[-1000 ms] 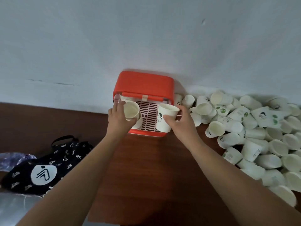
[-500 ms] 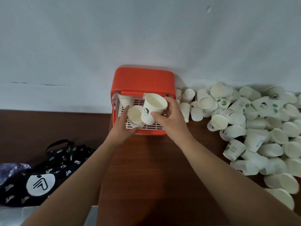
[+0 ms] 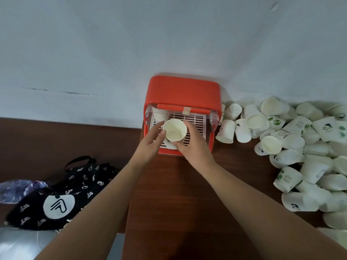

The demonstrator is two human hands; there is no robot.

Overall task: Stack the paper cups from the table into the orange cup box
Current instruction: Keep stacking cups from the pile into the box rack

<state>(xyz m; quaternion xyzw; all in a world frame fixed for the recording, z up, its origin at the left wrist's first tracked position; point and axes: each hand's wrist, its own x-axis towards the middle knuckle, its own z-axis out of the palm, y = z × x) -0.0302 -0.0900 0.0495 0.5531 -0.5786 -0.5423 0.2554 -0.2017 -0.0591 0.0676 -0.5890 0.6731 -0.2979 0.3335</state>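
The right hand (image 3: 195,147) curled round a white paper cup (image 3: 174,130) over the orange plastic cup box (image 3: 183,91). The left hand (image 3: 150,142) touched it, fingers straight. Loose white cups (image 3: 287,158) crowded the brown table's (image 3: 169,203) right edge.

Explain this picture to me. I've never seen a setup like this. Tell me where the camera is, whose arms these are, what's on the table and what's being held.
There is no machine here. A person wears a wide-angle camera on the head, looking forward and down, so the two bare arms reaching in from the bottom are the wearer's own.

The right hand grips a white paper cup, mouth up, over the slotted tray of the orange cup box. The left hand rests its fingers against the cup's side. More cups are stacked in the box's back left corner.

On the brown table, loose cups lie heaped on the right. A black patterned bag lies lower left.
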